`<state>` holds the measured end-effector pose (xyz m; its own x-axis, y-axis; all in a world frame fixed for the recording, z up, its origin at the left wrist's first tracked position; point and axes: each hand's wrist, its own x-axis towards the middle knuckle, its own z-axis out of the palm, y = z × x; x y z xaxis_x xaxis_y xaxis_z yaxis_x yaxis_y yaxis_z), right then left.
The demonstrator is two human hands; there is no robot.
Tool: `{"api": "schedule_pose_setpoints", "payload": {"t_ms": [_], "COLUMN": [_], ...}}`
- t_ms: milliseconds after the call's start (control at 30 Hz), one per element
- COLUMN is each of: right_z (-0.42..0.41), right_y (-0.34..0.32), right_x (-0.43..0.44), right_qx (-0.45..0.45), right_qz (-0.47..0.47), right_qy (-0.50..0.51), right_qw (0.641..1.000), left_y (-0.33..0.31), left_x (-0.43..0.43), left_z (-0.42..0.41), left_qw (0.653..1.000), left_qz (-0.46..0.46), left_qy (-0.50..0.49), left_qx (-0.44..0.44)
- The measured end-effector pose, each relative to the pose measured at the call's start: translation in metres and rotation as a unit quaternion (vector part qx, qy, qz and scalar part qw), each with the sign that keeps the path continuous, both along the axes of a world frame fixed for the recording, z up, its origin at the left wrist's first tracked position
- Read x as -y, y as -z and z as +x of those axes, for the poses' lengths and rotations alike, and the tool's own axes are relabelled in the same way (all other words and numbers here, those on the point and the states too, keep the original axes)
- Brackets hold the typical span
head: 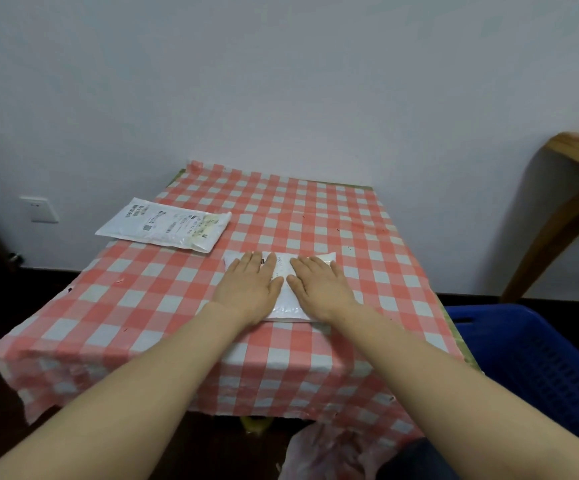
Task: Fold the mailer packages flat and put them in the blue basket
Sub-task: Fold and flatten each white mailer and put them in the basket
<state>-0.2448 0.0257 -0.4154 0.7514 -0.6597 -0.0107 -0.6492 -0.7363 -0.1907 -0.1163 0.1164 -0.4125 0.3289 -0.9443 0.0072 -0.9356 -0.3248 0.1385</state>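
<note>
Both palms are down: your left hand (pixel 248 289) and right hand (pixel 321 289) lie flat, fingers straight and spread a little, pressing side by side on the white mailer (pixel 283 289) in the middle of the table. Thumbs nearly meet over its centre. The mailer is a glossy, slightly crinkled plastic rectangle, with a printed label showing between your fingers; its far edge peeks out beyond your fingertips, its near edge below your wrists. Out to the far left corner sits a second mailer (pixel 163 225), white and smooth, lying flat and well apart from your hands, with black print and a pale yellow strip at its right end. Under it all, the red-and-white checked tablecloth (pixel 350 237), thin and wrinkled, drapes over the near edge. To your right, beside the table and lower down, the blue basket (pixel 530 358), ribbed plastic walls. Behind, a plain pale wall (pixel 281 81), a white socket plate (pixel 39 209) low on the left, and a wooden table leg (pixel 568 209) at far right.
</note>
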Motion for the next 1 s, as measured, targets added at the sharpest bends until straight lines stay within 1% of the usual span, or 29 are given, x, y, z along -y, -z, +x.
{"api": "schedule_pose_setpoints", "payload": {"t_ms": [267, 467, 1000], "right_z": [0.001, 0.000, -0.002], "right_y": [0.005, 0.007, 0.010], "right_x": [-0.003, -0.004, -0.008], "right_qx": [-0.009, 0.007, 0.014], "right_qz": [-0.037, -0.054, -0.032], "right_qy": [-0.006, -0.010, -0.011], "right_qw": [0.999, 0.998, 0.999], "left_y": [0.004, 0.007, 0.015], "left_x": [0.001, 0.000, -0.003], "left_z": [-0.002, -0.005, -0.004], "left_qw": [0.999, 0.995, 0.998], "left_qz": [-0.003, -0.036, -0.049], "left_qy": [-0.003, 0.005, 0.007], "left_qx": [0.047, 0.095, 0.027]}}
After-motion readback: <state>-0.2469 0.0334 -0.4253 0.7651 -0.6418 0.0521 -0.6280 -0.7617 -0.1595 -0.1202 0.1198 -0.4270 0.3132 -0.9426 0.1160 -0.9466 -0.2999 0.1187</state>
